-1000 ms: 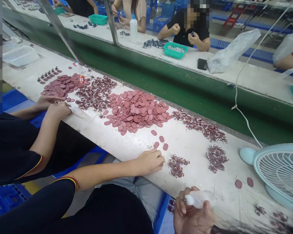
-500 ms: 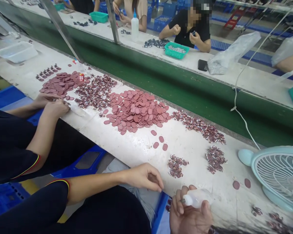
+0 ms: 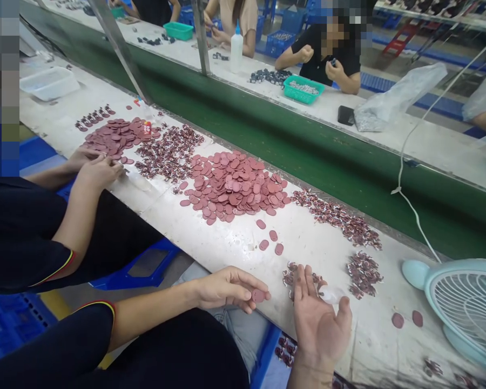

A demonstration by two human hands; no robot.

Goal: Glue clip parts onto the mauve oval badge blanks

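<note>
left hand (image 3: 224, 288) pinches a reddish oval disc (image 3: 258, 295), left of the small brown heap (image 3: 288, 277) — right hand (image 3: 318, 321), palm open, is nearer the heap; whether it grips the white bottle (image 3: 332, 294), i cannot tell.

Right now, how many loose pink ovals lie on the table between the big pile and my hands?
4, clustered just below the big pile in the picture: upper-left oval, upper-right oval, lower-left oval, lower-right oval. Others behind your right hand could be hidden.

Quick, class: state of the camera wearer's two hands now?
Left hand: holding a reddish oval piece.
Right hand: open, palm up; contact with bottle unclear.
</note>
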